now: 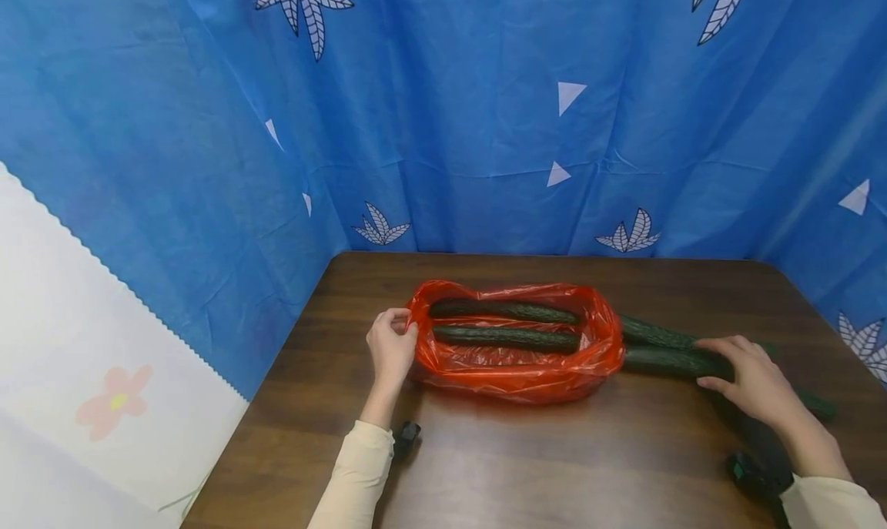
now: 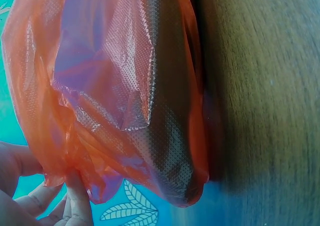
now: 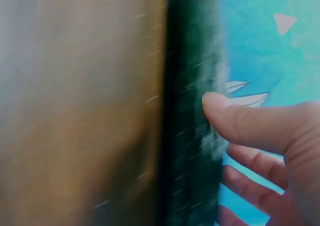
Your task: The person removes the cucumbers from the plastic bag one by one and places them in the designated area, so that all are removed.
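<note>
A red plastic bag lies on its side-to-side length with its mouth spread open, and two dark green cucumbers rest inside. At its left end my left hand pinches the rim between thumb and fingers; the left wrist view shows the gathered film there. To the right of the bag lie more cucumbers. My right hand hovers around the nearer one, thumb on the near side and fingers on the far side. In the right wrist view the thumb overlaps the blurred cucumber.
Everything rests on a brown wooden table. Behind it hangs a blue curtain with leaf and triangle prints. A pale cloth with a flower print hangs at the left. A green cucumber end shows beyond the right hand.
</note>
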The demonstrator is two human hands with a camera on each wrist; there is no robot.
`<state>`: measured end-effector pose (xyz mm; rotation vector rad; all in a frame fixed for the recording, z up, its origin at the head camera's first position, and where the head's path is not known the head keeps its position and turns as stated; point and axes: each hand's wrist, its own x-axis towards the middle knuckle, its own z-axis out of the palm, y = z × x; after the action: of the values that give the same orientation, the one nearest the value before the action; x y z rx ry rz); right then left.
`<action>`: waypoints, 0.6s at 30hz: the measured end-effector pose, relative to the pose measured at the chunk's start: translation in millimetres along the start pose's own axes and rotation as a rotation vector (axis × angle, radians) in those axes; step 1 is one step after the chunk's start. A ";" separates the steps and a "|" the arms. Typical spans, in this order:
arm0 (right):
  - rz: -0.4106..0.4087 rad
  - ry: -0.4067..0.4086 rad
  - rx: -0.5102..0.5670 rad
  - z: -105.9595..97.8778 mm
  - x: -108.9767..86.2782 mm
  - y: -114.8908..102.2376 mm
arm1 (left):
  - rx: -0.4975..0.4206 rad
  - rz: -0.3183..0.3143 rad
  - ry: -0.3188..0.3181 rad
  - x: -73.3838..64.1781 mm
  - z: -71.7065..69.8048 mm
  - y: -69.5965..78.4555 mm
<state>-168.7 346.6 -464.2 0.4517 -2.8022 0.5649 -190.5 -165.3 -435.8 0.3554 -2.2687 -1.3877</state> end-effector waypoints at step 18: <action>-0.105 0.378 0.238 -45.1 80.1 -136.8 | 0.000 -0.001 -0.006 -1.5 0.0 0.6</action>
<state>-187.3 225.2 -354.3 0.4778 -2.3499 0.8653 -189.2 -164.4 -435.6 0.3524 -2.2735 -1.3914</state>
